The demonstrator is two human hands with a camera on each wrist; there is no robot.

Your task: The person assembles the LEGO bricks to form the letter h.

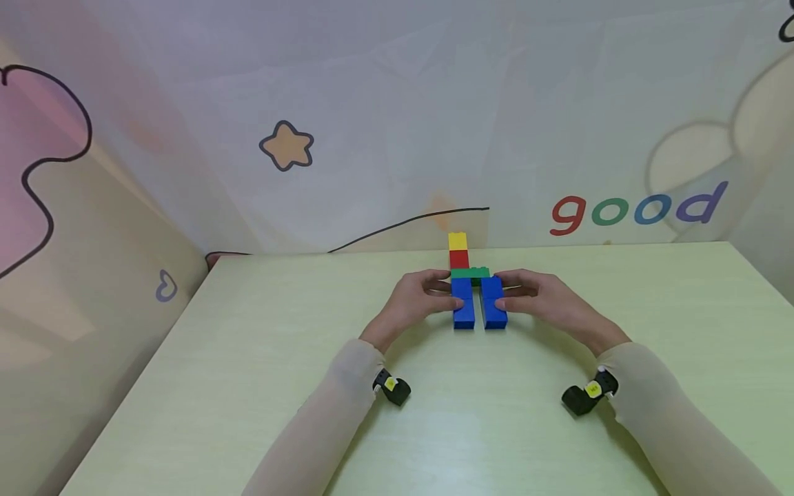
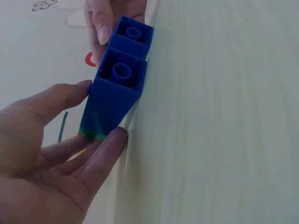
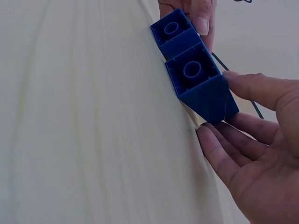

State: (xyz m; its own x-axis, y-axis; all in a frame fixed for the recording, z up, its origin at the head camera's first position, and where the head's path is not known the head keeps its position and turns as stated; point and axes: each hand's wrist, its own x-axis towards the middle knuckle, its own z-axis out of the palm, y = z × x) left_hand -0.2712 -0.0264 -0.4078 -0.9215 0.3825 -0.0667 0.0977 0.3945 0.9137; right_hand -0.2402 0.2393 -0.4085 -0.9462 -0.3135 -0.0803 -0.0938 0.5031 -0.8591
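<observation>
Both hands hold one toy-brick figure low over the table. Two blue brick columns, a left one (image 1: 462, 313) and a right one (image 1: 494, 313), point toward me side by side with a narrow gap. A green brick (image 1: 470, 273) spans their far ends, followed by a red brick (image 1: 459, 259) and a yellow brick (image 1: 457, 241) on the left. My left hand (image 1: 414, 300) pinches the left column, thumb on top. The right hand (image 1: 546, 296) pinches the right column likewise. Both wrist views show hollow undersides of blue bricks (image 2: 112, 100) (image 3: 205, 95). Whether the figure touches the table cannot be told.
The pale table (image 1: 248, 372) extends around the hands on both sides. Behind its far edge hangs a printed backdrop (image 1: 384, 138) with a star and the word "good". The yellow brick is close to that backdrop. A small black camera sits on each wrist.
</observation>
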